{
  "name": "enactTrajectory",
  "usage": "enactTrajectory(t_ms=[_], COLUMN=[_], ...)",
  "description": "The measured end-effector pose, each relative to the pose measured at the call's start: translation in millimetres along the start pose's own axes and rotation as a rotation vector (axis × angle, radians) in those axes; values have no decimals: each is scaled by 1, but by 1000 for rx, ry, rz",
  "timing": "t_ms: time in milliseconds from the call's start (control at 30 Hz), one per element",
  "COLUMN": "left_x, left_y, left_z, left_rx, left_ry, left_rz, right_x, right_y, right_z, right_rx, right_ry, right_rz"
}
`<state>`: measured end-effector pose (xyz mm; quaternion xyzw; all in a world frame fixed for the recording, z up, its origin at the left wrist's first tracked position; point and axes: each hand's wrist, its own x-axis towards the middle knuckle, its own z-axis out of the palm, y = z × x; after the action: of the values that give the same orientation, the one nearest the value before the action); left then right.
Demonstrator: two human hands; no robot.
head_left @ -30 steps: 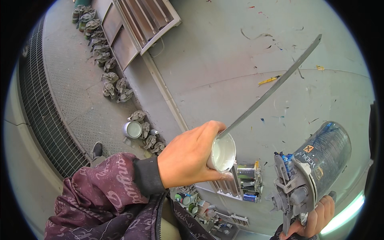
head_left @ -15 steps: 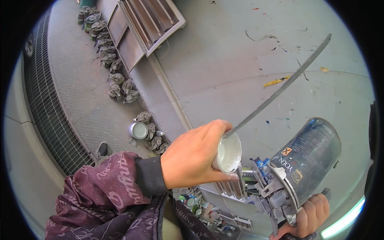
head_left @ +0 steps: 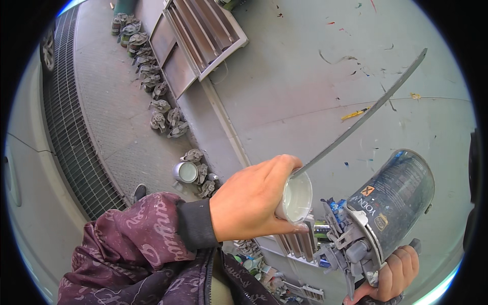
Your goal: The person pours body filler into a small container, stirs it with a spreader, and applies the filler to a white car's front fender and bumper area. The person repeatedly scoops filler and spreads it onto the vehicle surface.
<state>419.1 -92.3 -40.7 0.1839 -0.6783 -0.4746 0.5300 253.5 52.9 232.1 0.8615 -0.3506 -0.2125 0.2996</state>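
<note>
My left hand (head_left: 254, 201) is wrapped round a clear plastic cup (head_left: 299, 197) with pale, whitish contents. A long, flat grey stirring stick (head_left: 366, 114) slants up and right from the cup's rim beside my fingertips; its lower end is hidden. At the lower right, my right hand (head_left: 396, 272) is closed round the handle side of a dark paint can (head_left: 399, 195). The can is tilted, its bottom up to the right. Its grey, paint-crusted mixing lid (head_left: 357, 249) points down and left towards the cup, a short gap from it.
Several paint cans with crusted lids (head_left: 157, 107) line the wall's foot on the left. An open can (head_left: 188, 173) stands among them. Beyond lie a floor grate (head_left: 76, 127) and a pale car (head_left: 30, 168). A wall-mounted lamp panel (head_left: 203, 30) is at the top. Clutter (head_left: 264, 274) fills the bottom.
The background has shifted slightly right and down in the view. My left hand and the cup sit slightly farther right; the can and my right hand have hardly moved.
</note>
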Motion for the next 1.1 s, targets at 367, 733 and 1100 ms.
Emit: enactTrajectory(t_ms=[367,733,1100], left_x=[4,1,-2], left_y=[-1,-5,-3], left_z=[-3,-3,0], left_rx=[41,65,63], left_ry=[-18,-36,-37], left_rz=[-11,-15,9], right_x=[-22,-43,-53], right_y=[18,37,23], right_z=[59,88,96], right_rx=[283,1347,1170], right_ry=[374,406,695], right_rz=[188,879,1178])
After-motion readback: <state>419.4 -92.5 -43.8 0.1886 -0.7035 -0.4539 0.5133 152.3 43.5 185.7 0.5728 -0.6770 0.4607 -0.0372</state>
